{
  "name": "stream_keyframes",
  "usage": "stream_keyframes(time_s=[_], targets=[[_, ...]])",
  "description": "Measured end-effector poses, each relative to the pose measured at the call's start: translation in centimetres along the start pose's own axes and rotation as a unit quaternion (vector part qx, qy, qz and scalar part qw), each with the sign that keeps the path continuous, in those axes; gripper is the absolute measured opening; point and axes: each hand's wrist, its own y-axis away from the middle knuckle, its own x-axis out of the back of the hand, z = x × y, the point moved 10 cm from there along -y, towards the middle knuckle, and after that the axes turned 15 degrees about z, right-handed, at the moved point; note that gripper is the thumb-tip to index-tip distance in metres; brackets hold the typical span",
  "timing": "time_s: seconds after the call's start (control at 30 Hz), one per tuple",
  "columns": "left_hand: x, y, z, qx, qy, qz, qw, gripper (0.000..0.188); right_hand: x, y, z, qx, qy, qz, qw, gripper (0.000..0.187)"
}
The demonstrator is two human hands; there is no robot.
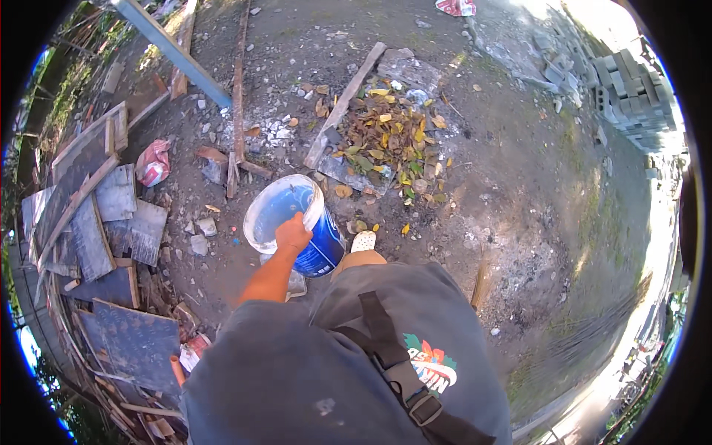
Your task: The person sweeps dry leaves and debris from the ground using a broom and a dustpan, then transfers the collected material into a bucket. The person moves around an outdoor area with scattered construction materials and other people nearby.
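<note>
My left hand (294, 234) is closed over the near rim of a blue plastic bucket (323, 243). Pale grey-white residue coats the bucket's rim and part of its inside; the bucket leans slightly, its mouth facing up and away from me. No load shows inside, though my hand covers part of the opening. My right hand is out of sight. Just right of the bucket, one foot in a white perforated clog (363, 241) stands on the dirt. Beyond it lies a heap of brown, yellow and green leaves (389, 137).
A wooden plank (345, 104) borders the leaf heap. Boards and scrap wood (93, 230) pile up on the left, near a crumpled red-and-white bag (153, 164). A metal post (176, 55) slants in at upper left. Grey concrete blocks (634, 93) are stacked at far right.
</note>
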Motion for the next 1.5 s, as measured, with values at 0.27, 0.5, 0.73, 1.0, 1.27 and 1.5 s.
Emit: stream_keyframes(time_s=[0.27, 0.5, 0.73, 1.0, 1.27, 1.5], targets=[[1.6, 9.5, -8.5, 0.196, 0.03, 0.036, 0.98, 0.053, -0.3, -4.7, -1.2, 0.024, 0.034, -0.072, 0.996, 0.012], [5.4, 22.3, -8.9, 0.293, 0.047, 0.145, 0.944, 0.068, 0.7, -10.1, -2.6, 0.071, 0.052, -0.152, 0.984, 0.011], [14.7, 34.6, -5.4, 0.36, 0.015, 0.27, 0.893, 0.076, 2.4, -16.0, -1.5, 0.106, 0.135, -0.203, 0.964, 0.008], [31.6, 49.1, -1.8, 0.29, 0.11, 0.48, 0.82, 0.05, 2.9, -17.2, 2.9, 0.158, 0.246, -0.247, 0.924, 0.008], [41.5, 69.1, -5.3, 0.345, 0.054, 0.67, 0.655, 0.047, 0.7, -15.5, 3.4, 0.203, 0.284, -0.281, 0.894, 0.01], [39.8, 81.8, -11.0, 0.461, -0.033, 0.68, 0.569, 0.053, -1.7, -10.8, 3.5, 0.255, 0.305, -0.299, 0.867, 0.012]])
